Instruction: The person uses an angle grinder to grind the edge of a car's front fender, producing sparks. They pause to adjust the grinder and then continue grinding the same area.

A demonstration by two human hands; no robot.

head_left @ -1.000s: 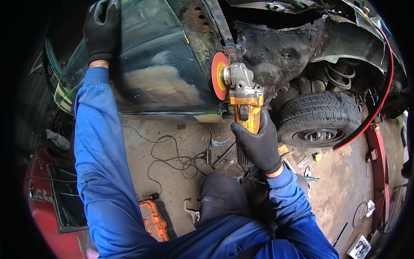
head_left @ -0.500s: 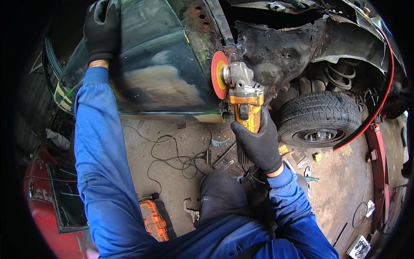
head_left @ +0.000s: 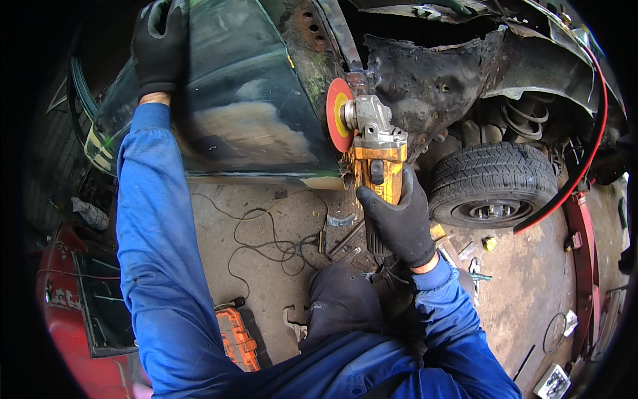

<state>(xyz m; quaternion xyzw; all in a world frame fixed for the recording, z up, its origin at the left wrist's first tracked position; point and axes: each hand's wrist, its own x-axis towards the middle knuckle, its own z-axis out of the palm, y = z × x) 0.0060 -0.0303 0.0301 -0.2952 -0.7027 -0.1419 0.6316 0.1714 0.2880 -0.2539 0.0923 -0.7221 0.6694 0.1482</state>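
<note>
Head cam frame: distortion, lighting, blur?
Head view: black fisheye vignette, long red metal beam looks bowed; head view: brown-grey concrete floor brightest at right, black opening above the ragged dark metal panel loses detail; head view: red-and-yellow round disc has a clear outline, spin blur can't be told.

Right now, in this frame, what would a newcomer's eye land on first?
Probably the yellow grinder near the middle, in the gloved right hand, with its red disc and orange sparks just below. Next, the wheel to its right, then the gloved left hand at upper left, by the dark green door.
</note>
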